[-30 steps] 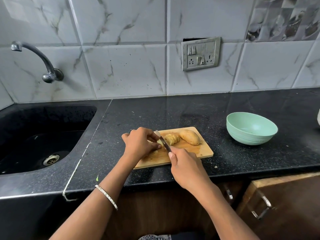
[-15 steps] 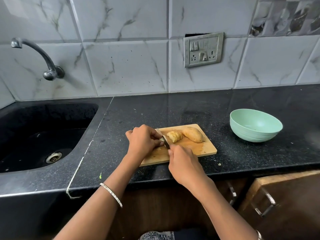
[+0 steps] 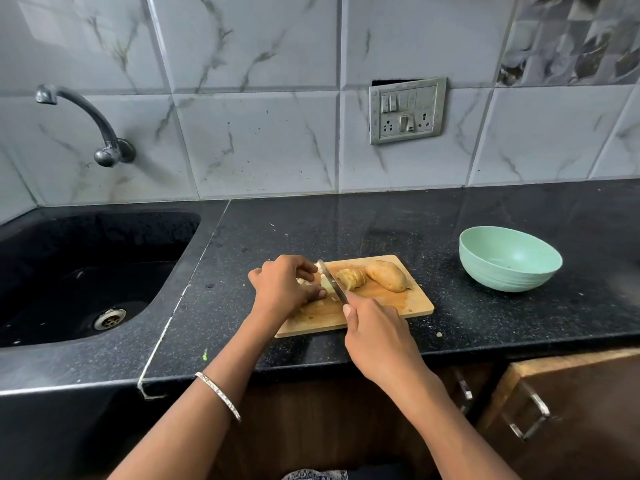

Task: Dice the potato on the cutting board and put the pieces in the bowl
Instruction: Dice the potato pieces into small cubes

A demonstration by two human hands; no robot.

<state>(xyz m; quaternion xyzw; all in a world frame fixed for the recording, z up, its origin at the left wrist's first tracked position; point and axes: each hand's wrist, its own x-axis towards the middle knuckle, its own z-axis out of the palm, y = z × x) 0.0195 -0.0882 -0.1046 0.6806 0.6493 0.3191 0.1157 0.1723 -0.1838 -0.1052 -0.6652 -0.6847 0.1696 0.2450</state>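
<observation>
A wooden cutting board (image 3: 412,304) lies on the black counter. On it rest an uncut potato half (image 3: 386,275) and a sliced potato chunk (image 3: 351,279). My left hand (image 3: 285,285) curls over pale potato pieces (image 3: 325,279) at the board's left end, mostly hiding them. My right hand (image 3: 375,336) grips the handle of a knife (image 3: 331,280), whose blade runs beside my left fingers, down on the pieces. The mint-green bowl (image 3: 509,268) stands to the right of the board and looks nearly empty.
A black sink (image 3: 86,268) with a drain sits to the left, under a wall tap (image 3: 86,119). A switch socket plate (image 3: 407,110) is on the tiled wall. Wooden cabinet doors with metal handles (image 3: 530,415) are below the counter edge.
The knife blade has moved slightly left along the pieces under my left hand. Both hands stay in place on the board. The camera has shifted a little.
</observation>
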